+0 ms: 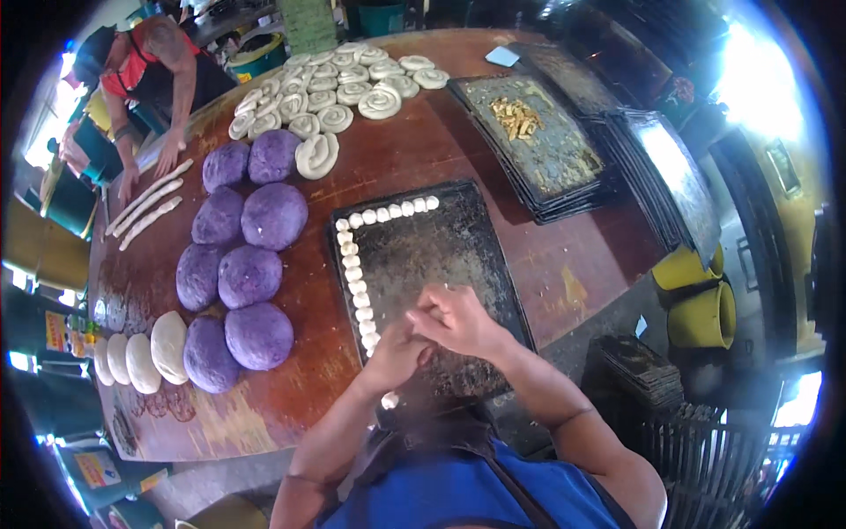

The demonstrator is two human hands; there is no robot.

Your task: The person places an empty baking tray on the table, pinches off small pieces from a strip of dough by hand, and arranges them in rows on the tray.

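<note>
Both hands meet above the near half of a dark baking tray [423, 282]. My left hand [398, 354] is closed, its fingers curled, and whatever it may hold is hidden. My right hand [454, 319] is closed too, thumb and fingers pinched against the left; nothing nameable shows between them. Small white dough balls [355, 273] run in a single row down the tray's left side, and a second row [395, 212] lies along its far edge. Just below my left hand sits one more small dough ball [389, 400].
Large purple dough balls [275, 216] and pale dough pieces [167, 348] lie on the left. Coiled dough [352, 93] covers the table's far side. Stacked trays [538, 141] with yellowish scraps stand far right. At far left a person [159, 79] handles dough strips [145, 207].
</note>
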